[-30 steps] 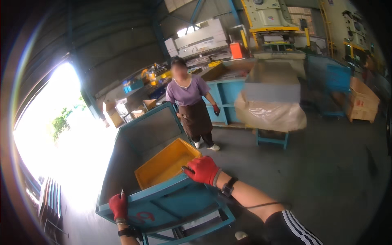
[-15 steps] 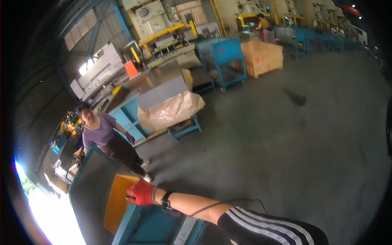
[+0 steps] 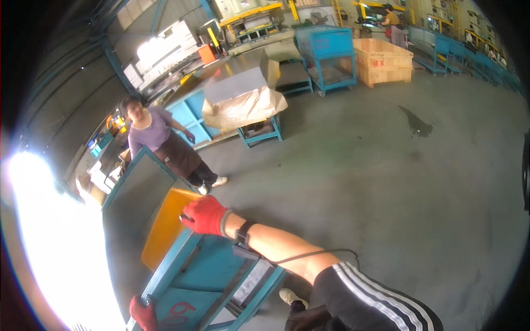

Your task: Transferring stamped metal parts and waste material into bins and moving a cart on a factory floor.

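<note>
A teal-blue metal cart (image 3: 215, 259) stands at the lower left, tilted in the view. My right hand (image 3: 205, 216), in a red glove, is closed around the top of its frame near the far corner. My left hand (image 3: 144, 314), also red-gloved, is closed on the same frame nearer to me, partly cut off by the lower edge. A small dark piece shows at each grip. Inside the cart, beside my right hand, leans a yellow bin (image 3: 165, 231); its contents are hidden.
Just beyond the cart stands a person in a purple top (image 3: 152, 132). Behind are a paper-draped stack of sheets (image 3: 243, 105) on a blue stand, a blue wheeled cart (image 3: 331, 41) and a wooden crate (image 3: 383, 62). A dark patch (image 3: 417, 122) marks the floor at right.
My view has tipped downward and shifted, bringing my left hand and more of the cart into sight. The right hand keeps its grip on the cart.
</note>
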Demonstrator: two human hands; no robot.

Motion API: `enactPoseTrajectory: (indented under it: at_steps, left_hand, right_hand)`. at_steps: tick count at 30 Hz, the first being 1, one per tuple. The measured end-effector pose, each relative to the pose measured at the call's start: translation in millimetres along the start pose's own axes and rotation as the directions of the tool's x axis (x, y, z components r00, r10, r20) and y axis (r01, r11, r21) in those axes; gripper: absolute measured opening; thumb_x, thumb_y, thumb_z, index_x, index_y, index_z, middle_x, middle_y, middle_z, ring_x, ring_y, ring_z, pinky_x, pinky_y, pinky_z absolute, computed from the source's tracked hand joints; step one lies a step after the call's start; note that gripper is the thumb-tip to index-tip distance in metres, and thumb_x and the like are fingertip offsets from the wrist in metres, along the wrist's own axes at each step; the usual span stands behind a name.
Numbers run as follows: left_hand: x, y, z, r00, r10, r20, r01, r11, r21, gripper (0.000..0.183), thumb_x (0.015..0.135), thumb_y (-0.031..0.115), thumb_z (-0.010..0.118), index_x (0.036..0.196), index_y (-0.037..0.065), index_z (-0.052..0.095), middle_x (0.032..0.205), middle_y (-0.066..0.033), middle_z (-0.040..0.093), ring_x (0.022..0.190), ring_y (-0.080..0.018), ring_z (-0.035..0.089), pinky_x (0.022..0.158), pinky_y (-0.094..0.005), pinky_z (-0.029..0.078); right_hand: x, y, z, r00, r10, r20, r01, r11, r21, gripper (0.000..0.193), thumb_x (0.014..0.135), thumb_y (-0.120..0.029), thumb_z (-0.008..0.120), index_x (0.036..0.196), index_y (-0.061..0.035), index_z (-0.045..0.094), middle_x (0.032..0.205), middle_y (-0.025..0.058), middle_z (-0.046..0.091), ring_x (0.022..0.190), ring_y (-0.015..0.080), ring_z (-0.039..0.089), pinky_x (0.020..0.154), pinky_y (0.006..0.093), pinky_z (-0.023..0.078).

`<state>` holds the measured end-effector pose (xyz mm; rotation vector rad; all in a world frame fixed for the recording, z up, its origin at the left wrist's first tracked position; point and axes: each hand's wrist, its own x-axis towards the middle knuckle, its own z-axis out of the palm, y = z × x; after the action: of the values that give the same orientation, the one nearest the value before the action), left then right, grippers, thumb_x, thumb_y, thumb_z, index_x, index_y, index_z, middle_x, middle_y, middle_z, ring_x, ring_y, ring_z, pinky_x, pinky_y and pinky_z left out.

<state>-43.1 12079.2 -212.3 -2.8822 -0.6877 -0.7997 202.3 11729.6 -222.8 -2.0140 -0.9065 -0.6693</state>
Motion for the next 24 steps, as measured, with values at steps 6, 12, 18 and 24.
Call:
enactPoseTrajectory:
  at_steps: [6, 12, 18, 24]
  left_hand:
    - [-86.5, 28.3, -67.9, 0.993, 0.095, -0.073, -0.095, 0.995, -0.005, 0.032, 0.067, 0.029, 0.071, 0.079, 0.003, 0.058, 0.077, -0.0145, 0.059, 0.078, -0.0353, 0.057, 0.073, -0.044, 0.045]
    - [-159.6, 56.7, -112.5, 0.99, 0.102, -0.097, -0.108, 0.992, -0.059, 0.036, 0.066, 0.033, 0.073, 0.082, 0.004, 0.059, 0.08, -0.0131, 0.06, 0.083, -0.0338, 0.057, 0.076, -0.0431, 0.044]
    - [-225.3, 75.0, -156.5, 0.977, 0.167, -0.129, -0.181, 0.978, -0.104, 0.043, 0.074, 0.044, 0.069, 0.087, 0.005, 0.06, 0.082, -0.0135, 0.06, 0.084, -0.0334, 0.057, 0.079, -0.0427, 0.042]
    - [-296.2, 92.4, -197.7, 0.954, 0.252, -0.162, -0.274, 0.952, -0.135, 0.041, 0.079, 0.044, 0.066, 0.085, 0.005, 0.058, 0.079, -0.0124, 0.058, 0.08, -0.0323, 0.056, 0.074, -0.0424, 0.042]
  right_hand:
    - [-62.5, -47.6, -62.2, 0.998, 0.02, -0.06, -0.024, 0.998, -0.066, 0.031, 0.085, -0.036, 0.056, 0.073, -0.0079, 0.063, 0.073, 0.0127, 0.065, 0.073, 0.0326, 0.064, 0.065, 0.0443, 0.048]
    - [-117.0, -87.1, -120.6, 0.977, 0.206, -0.052, -0.211, 0.971, -0.115, 0.028, 0.083, -0.037, 0.058, 0.079, -0.0102, 0.065, 0.074, 0.0135, 0.065, 0.073, 0.034, 0.063, 0.065, 0.0458, 0.049]
    - [-170.9, -113.7, -164.7, 0.953, 0.253, -0.165, -0.284, 0.937, -0.204, 0.033, 0.08, -0.041, 0.061, 0.086, -0.0096, 0.066, 0.082, 0.015, 0.067, 0.08, 0.0364, 0.063, 0.072, 0.0443, 0.051]
    - [-236.2, -148.8, -238.3, 0.917, 0.38, -0.121, -0.399, 0.865, -0.305, 0.033, 0.077, -0.039, 0.066, 0.089, -0.0075, 0.067, 0.085, 0.0176, 0.066, 0.081, 0.0375, 0.062, 0.073, 0.0437, 0.05]
